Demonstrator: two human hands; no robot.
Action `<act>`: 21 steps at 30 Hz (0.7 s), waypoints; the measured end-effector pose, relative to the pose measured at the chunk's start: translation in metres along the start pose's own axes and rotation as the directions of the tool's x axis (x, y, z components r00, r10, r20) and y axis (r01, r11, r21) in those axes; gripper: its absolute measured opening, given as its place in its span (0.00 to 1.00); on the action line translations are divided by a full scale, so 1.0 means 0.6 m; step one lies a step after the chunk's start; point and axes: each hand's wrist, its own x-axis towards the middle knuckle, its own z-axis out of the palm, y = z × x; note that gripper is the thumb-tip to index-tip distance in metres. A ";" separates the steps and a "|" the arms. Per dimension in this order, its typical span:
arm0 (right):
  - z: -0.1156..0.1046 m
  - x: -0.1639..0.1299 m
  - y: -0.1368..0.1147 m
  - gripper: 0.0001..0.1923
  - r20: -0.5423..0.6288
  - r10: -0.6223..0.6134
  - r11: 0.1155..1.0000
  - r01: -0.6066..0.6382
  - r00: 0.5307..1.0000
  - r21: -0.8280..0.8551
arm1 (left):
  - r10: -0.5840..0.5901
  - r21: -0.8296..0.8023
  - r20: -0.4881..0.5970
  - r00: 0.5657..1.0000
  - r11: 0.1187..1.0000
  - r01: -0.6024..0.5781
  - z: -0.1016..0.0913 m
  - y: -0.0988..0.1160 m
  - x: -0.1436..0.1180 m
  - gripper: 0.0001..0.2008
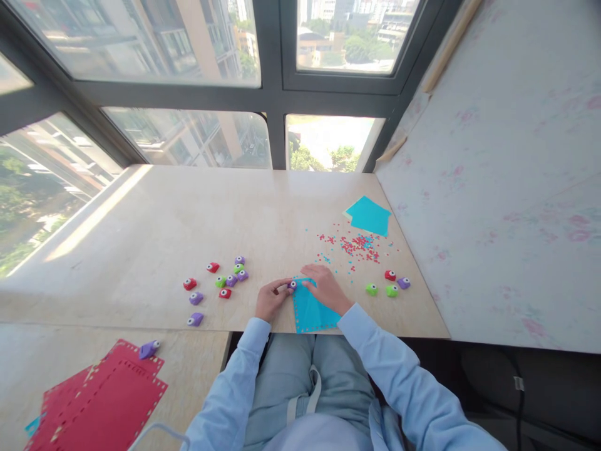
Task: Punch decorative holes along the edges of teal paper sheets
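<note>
A blue paper sheet lies at the table's near edge in front of me. My right hand rests flat on its upper part and holds it down. My left hand grips a small purple paper punch set at the sheet's top left corner. Both hands are close together, almost touching at the punch.
Several small red, green and purple punches sit scattered to the left, three more to the right. Red and blue paper dots are strewn ahead, near a blue paper stack. Punched red sheets with a purple punch lie lower left.
</note>
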 end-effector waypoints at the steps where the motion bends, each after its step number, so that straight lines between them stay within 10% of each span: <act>1: -0.008 -0.010 0.002 0.17 -0.002 -0.039 0.998 0.039 0.999 -0.053 | 0.009 0.003 0.002 1.000 1.000 -0.009 0.000 0.000 -0.001 0.17; 12: -0.004 -0.106 0.026 0.24 0.131 0.013 0.952 0.028 0.991 -0.305 | -0.062 -0.124 -0.057 0.996 0.991 0.055 -0.007 0.004 -0.025 0.25; 21: 0.031 -0.106 0.016 0.27 0.102 0.035 0.934 0.004 0.994 -0.358 | 0.110 0.195 -0.015 0.994 0.975 -0.105 0.003 0.007 -0.002 0.15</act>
